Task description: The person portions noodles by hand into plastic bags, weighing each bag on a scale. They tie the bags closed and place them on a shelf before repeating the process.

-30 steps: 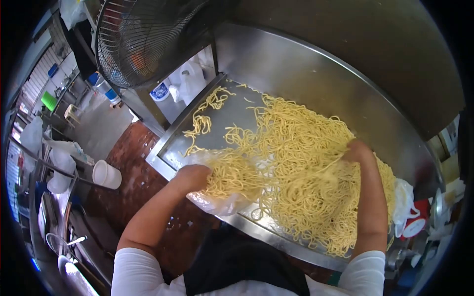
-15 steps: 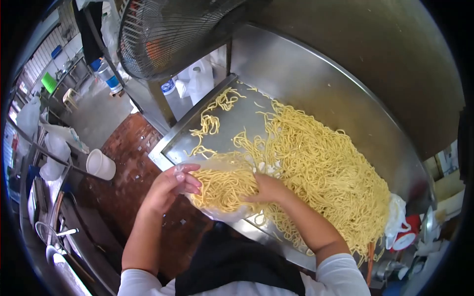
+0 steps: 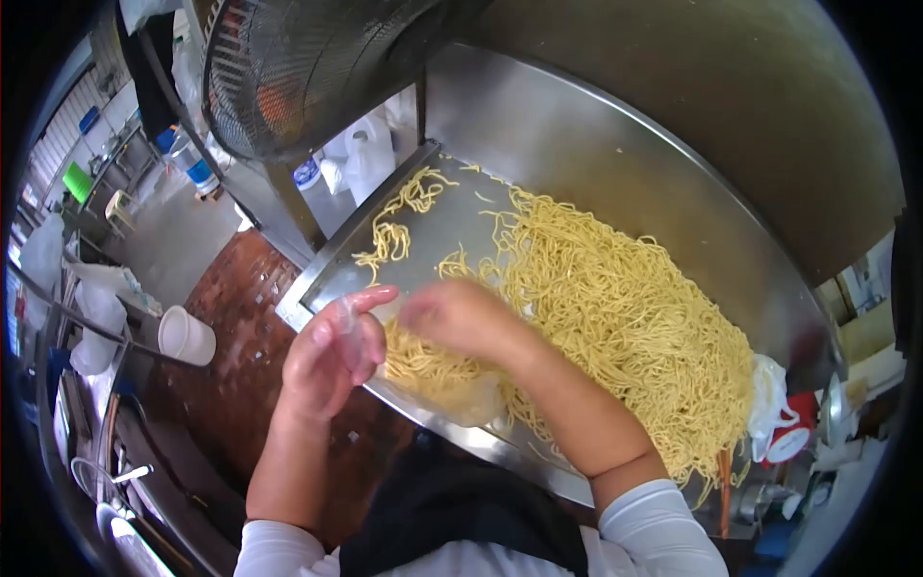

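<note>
Yellow noodles (image 3: 423,362) lie in a plastic bag (image 3: 469,402) at the surface's (image 3: 486,442) near edge, right of our half-open left hand (image 3: 332,358), film (image 3: 349,325) at its fingers; our blurred right hand (image 3: 463,317) hovers over the bag, grip unclear.

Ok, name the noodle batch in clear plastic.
The small yellow noodle portion beside the left hand; the large yellow heap and stray yellow strands lie loose on the grey metal tray.

Reddish-brown floor (image 3: 248,293), grey floor (image 3: 168,248) beyond, 1 pale stool (image 3: 119,210), far wall (image 3: 63,91) seemingly ribbed.
</note>
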`<action>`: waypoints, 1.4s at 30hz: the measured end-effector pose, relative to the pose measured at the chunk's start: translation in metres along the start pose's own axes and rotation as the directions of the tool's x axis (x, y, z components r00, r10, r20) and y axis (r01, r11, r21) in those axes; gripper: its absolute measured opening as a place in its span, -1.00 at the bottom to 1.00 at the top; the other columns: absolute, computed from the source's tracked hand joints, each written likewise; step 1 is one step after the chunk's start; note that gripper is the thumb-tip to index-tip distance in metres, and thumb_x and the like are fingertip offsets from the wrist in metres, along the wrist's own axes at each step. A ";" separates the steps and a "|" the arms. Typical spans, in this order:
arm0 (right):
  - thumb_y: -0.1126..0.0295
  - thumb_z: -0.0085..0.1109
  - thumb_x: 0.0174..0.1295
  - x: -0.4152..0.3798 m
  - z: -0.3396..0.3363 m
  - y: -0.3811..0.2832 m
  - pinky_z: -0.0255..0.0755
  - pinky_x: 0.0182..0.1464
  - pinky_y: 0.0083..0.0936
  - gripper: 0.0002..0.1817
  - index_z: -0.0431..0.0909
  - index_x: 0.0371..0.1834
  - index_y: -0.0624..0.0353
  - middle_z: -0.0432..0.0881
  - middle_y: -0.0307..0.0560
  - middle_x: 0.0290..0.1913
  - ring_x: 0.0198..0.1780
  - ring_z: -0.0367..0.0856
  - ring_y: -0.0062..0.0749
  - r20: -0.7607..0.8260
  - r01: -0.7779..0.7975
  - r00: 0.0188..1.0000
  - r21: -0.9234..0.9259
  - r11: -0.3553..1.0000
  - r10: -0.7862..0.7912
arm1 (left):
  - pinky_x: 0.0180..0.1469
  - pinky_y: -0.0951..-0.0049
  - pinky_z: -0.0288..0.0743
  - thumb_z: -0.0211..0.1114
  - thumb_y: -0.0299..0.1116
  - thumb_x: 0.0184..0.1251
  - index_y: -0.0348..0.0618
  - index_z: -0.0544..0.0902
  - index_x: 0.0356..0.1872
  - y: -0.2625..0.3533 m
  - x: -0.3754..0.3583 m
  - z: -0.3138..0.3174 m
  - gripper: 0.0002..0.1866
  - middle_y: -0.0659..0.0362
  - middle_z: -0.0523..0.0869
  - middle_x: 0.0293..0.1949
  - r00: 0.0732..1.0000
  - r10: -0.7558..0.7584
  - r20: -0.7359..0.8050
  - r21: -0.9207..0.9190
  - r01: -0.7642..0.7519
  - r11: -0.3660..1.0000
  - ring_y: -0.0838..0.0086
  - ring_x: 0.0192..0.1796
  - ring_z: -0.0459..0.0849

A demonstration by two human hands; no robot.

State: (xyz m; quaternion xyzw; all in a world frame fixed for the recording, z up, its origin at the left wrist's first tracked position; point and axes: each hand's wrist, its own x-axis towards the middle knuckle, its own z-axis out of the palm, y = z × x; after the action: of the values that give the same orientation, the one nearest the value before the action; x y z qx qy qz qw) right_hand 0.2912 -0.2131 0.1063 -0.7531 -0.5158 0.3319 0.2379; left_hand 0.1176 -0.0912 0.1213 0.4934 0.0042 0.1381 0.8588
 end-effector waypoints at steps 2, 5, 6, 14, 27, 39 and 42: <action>0.04 0.20 0.22 -0.003 -0.002 0.022 0.43 0.19 -0.31 -0.48 0.59 0.09 0.21 0.64 0.19 0.06 0.12 0.62 -0.08 -0.163 0.057 0.987 0.344 0.937 0.000 | -0.54 0.68 0.26 0.10 0.23 0.30 -0.53 0.36 0.28 0.006 -0.008 -0.005 -0.11 0.16 0.60 -0.45 0.999 0.028 -0.040 -0.055 -0.030 0.998 0.61 -0.60 0.38; -0.26 0.19 0.14 0.003 0.039 0.095 0.34 0.30 -0.27 -0.16 0.44 0.28 0.24 0.49 0.23 0.26 0.28 0.47 -0.03 -0.047 -0.129 0.989 0.169 0.977 0.139 | -0.55 0.66 0.29 0.02 0.33 0.31 -0.57 0.22 0.34 0.014 -0.016 -0.019 -0.01 0.16 0.58 -0.46 0.988 0.092 -0.126 -0.197 -0.116 0.974 0.60 -0.60 0.41; -0.33 0.17 0.12 -0.012 0.050 0.113 0.31 0.32 -0.26 -0.08 0.40 0.31 0.26 0.46 0.23 0.29 0.31 0.44 -0.02 0.086 -0.259 0.966 0.222 0.940 0.245 | -0.56 0.65 0.30 0.02 0.32 0.32 -0.55 0.19 0.36 0.015 -0.022 -0.025 0.00 0.14 0.60 -0.42 0.984 0.102 -0.149 -0.247 -0.137 0.959 0.59 -0.61 0.41; 0.13 0.17 0.11 -0.113 0.115 0.155 0.51 -0.09 -0.16 -0.60 0.61 -0.06 0.13 0.66 0.17 -0.20 -0.13 0.64 0.08 -0.225 -0.442 0.882 -0.094 0.892 0.413 | -0.56 0.58 0.41 0.26 0.22 0.19 -0.32 0.18 0.44 -0.020 -0.008 -0.020 -0.03 -0.22 0.55 0.18 0.997 -0.007 0.071 -0.244 0.024 0.969 0.49 -0.64 0.53; 0.35 0.21 0.32 -0.078 0.057 0.070 0.43 -0.28 -0.47 -0.85 0.54 -0.20 0.20 0.54 -0.17 -0.40 -0.37 0.54 -0.46 -0.817 0.327 0.574 0.301 0.896 0.065 | -0.47 0.60 0.33 0.25 -0.25 0.30 -0.17 0.60 -0.15 -0.169 0.052 0.053 -0.76 0.29 0.60 -0.39 0.808 -0.590 -0.002 0.321 0.559 0.764 0.62 -0.45 0.51; -0.09 0.00 0.36 -0.143 0.044 0.155 0.46 -0.34 -0.16 -0.47 0.64 -0.45 0.16 0.59 0.10 -0.54 -0.44 0.59 0.07 -0.688 -0.259 0.648 0.205 0.944 0.327 | -0.19 0.14 0.56 0.23 -0.10 0.31 -0.21 0.68 -0.31 -0.093 0.055 0.012 -0.67 0.01 0.72 -0.44 0.871 -0.482 0.097 0.966 -0.200 -0.166 0.10 -0.29 0.71; -0.08 0.05 0.35 -0.144 0.030 0.180 0.44 -0.38 -0.18 -0.47 0.61 -0.50 0.18 0.59 0.09 -0.54 -0.47 0.57 0.04 -0.703 -0.394 0.628 0.081 0.916 0.332 | -0.12 0.10 0.58 0.23 -0.10 0.21 -0.19 0.70 -0.31 -0.083 0.043 0.008 -0.67 -0.04 0.73 -0.34 0.804 -0.591 -0.068 0.915 -0.186 -0.359 0.02 -0.19 0.71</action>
State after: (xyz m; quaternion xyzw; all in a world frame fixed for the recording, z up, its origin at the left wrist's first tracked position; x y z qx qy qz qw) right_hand 0.3449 -0.4108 -0.0033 -0.9188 -0.2360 0.0394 0.3138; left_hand 0.1799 -0.1273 0.0607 0.9722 0.0018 -0.2225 0.0729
